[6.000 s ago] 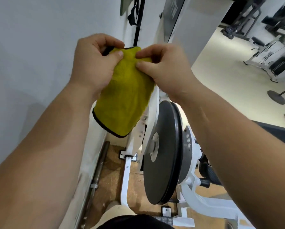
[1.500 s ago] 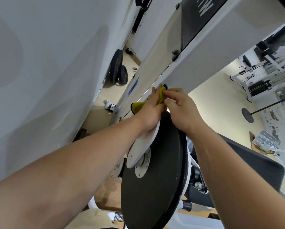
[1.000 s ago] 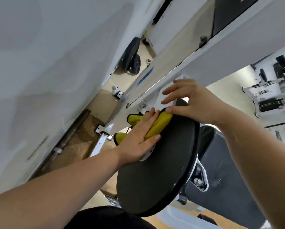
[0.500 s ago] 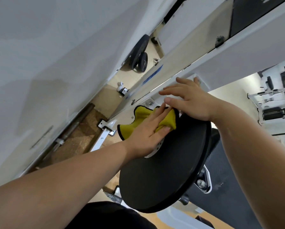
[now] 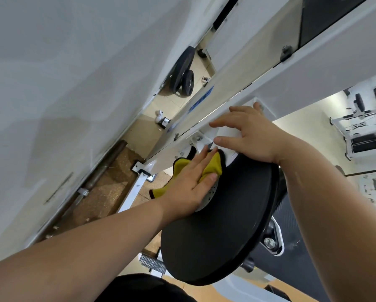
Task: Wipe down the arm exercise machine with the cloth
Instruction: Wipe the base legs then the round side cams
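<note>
White machine (image 5: 237, 88): cloth (image 5: 213, 166) flat beneath left hand (image 5: 189, 188).

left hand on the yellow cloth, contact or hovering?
Touching. The head view shows the left hand lying flat on the yellow cloth, fingers spread over it, pressing it against the machine's white plate.

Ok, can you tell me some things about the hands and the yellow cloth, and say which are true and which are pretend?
1. The left hand presses the yellow cloth flat. True.
2. The right hand holds the cloth. False: it rests open on the white machine part, with no cloth.
3. The big black disc lies on the floor. False: it is mounted on the machine.
4. Black weight plates lean on the wall. True.
</note>
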